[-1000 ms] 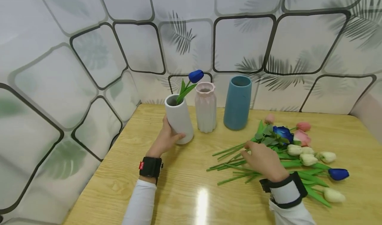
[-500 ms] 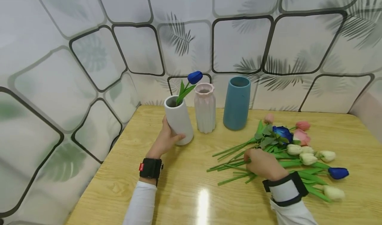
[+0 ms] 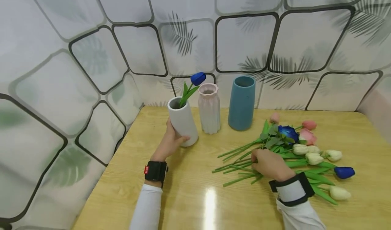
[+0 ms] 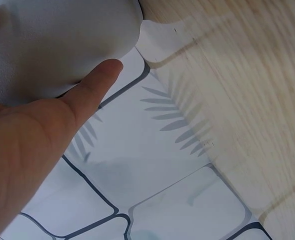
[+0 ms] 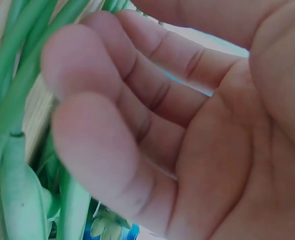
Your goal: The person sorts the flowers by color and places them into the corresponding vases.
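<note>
My left hand (image 3: 169, 143) grips the lower part of a white vase (image 3: 186, 126), which leans to the left. A single blue tulip (image 3: 198, 78) with green leaves stands in it. The left wrist view has my thumb along the grey-looking wall of the vase (image 4: 62, 45). Among green stems (image 3: 233, 169) of artificial flowers on the table, my right hand (image 3: 270, 164) has its fingers curled and seems to pinch a stem; which one is hidden. Close to those fingertips, thick stems (image 5: 7, 110) run in the right wrist view.
Behind stand a pale pink ribbed vase (image 3: 209, 111) and a blue vase (image 3: 242, 104), upright near the patterned wall. To the right, flower heads lie bunched: white tulips (image 3: 314, 158), a blue rose (image 3: 288, 133), pink blooms (image 3: 307, 136) and another blue tulip (image 3: 344, 172).
My right hand has drawn its fingers together among the stems, shifting slightly toward the table's front. My left hand keeps its hold on the vase in about the same place.
</note>
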`<state>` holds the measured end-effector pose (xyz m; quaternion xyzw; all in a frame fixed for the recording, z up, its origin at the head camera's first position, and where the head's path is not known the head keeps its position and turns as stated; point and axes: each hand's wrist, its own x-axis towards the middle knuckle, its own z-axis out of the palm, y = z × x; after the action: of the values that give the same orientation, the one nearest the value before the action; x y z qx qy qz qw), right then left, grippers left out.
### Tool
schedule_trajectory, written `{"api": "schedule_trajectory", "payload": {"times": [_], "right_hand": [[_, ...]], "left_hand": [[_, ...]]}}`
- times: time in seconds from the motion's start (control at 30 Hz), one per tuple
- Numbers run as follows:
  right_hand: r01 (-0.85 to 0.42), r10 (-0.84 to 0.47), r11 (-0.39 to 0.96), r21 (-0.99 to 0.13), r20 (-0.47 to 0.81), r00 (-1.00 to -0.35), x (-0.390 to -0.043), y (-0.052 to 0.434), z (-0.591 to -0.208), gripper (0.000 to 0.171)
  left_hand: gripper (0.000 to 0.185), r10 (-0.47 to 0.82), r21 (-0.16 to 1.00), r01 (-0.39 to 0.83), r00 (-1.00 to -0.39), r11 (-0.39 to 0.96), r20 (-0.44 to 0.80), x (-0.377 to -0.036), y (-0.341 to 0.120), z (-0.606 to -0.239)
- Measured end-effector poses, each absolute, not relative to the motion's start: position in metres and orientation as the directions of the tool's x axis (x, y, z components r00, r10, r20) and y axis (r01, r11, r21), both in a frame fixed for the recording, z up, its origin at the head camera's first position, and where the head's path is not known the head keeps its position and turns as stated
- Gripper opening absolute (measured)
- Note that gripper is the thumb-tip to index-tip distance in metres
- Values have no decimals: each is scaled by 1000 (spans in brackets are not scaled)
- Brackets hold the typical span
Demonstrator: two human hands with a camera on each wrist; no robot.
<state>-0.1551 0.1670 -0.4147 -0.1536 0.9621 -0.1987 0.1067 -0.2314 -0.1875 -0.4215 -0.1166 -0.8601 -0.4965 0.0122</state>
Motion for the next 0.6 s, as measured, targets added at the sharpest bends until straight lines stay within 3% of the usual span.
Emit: {"api": "schedule_trajectory", "payload": {"times": [0.37, 0.6], "right_hand": [[-240, -348, 857, -456, -168, -922, -157, 171, -413, 8], [-248, -373, 829, -500, -166, -913, -150, 173, -408, 21]], "left_hand": [[107, 167, 865, 175, -980, 471, 107, -231, -189, -420], [104, 188, 858, 204, -974, 472, 129, -231, -187, -421]]}}
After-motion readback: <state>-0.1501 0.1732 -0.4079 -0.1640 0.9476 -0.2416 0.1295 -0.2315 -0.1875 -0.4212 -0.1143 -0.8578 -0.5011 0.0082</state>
